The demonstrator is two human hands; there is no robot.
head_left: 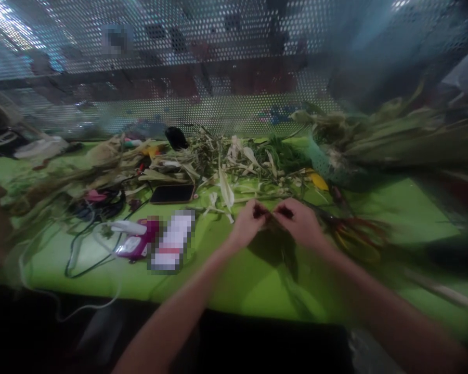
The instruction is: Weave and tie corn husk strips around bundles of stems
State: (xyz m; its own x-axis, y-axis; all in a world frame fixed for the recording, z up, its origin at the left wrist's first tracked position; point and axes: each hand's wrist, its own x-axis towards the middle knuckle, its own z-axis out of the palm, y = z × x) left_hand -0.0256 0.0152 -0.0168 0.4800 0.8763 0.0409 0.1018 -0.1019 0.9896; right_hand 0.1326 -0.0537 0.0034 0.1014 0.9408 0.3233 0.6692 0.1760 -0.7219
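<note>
My left hand [246, 224] and my right hand [301, 222] meet over the bright green table [234, 280], fingertips pinched together on a dark green plant stem [286, 259] that hangs down toward me between them. Both hands have dark painted nails. Just beyond my hands lies a heap of pale leaf and stalk trimmings [226, 166]. The picture is blurred, so the exact shape of the stem is unclear.
A dark phone [172, 194] lies left of my hands, with a pink-and-white tool [134, 239] and cables [81, 249] further left. A large bundle of green stalks [393, 140] lies at the right. Red-handled cutters [351, 231] sit right of my hand. A perforated metal screen [218, 67] stands behind.
</note>
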